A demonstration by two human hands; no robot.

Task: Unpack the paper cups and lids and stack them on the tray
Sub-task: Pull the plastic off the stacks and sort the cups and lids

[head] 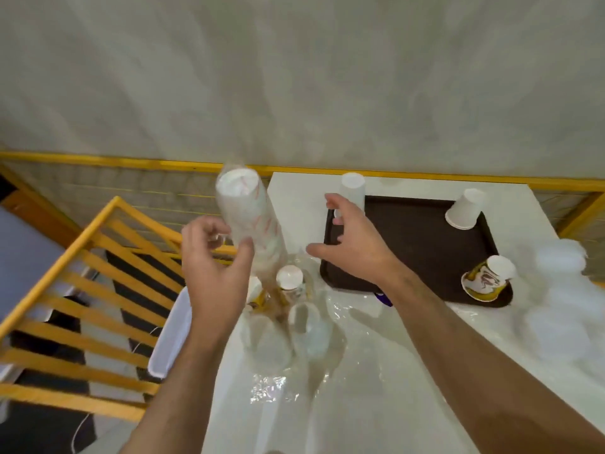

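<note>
Two hands up. Left hand [212,273] gripping one plastic-wrapped cup sleeve [252,217], tilted, above table's left edge. Right hand [352,240] spread, fingers loose, holding nothing, over tray [409,250] corner. Three upturned stacks on tray: white stack [353,188] at back-left, white cups [465,209] back-right, printed cup [487,278] front-right. Loose wrap [327,355] on table [409,371]; count of blurred wrapped sleeves there unclear.

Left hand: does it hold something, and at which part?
The left hand grips a wrapped cup stack near its middle. The right hand holds nothing.
</note>
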